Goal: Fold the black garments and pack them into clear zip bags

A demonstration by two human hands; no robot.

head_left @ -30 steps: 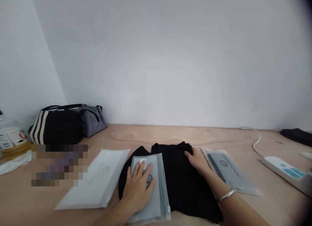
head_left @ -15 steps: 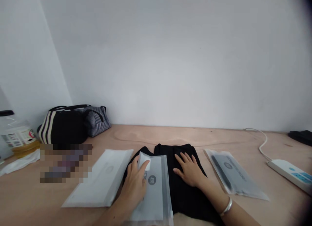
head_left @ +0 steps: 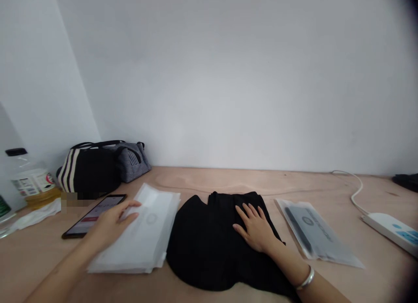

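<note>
A black cloth garment point(head_left: 202, 250) lies spread on the table, with a rounded part at the left and folded layers at the right. My right hand point(head_left: 256, 227) rests flat on its right side, fingers spread. To the left, several frosted plastic zip bags point(head_left: 146, 233) form a stack, and a round logo shows faintly through. At the stack's left edge is my left hand point(head_left: 114, 220), thumb and fingers apart, touching or just over the top bag. Right of the garment sits another frosted zip bag point(head_left: 318, 233) with something dark inside.
Behind my left hand lies a phone point(head_left: 94, 216). Farther back are a black bag with white stripes point(head_left: 94, 170), a striped pouch point(head_left: 133, 161), a bottle of yellow liquid point(head_left: 32, 183) and white tissue point(head_left: 39, 216). A white power strip point(head_left: 392, 229) with a cable lies at right.
My left hand has carried the zip bag leftward from over the garment onto the other bag and loosened its grip. The garment's left part is now uncovered. My right hand stays put.
</note>
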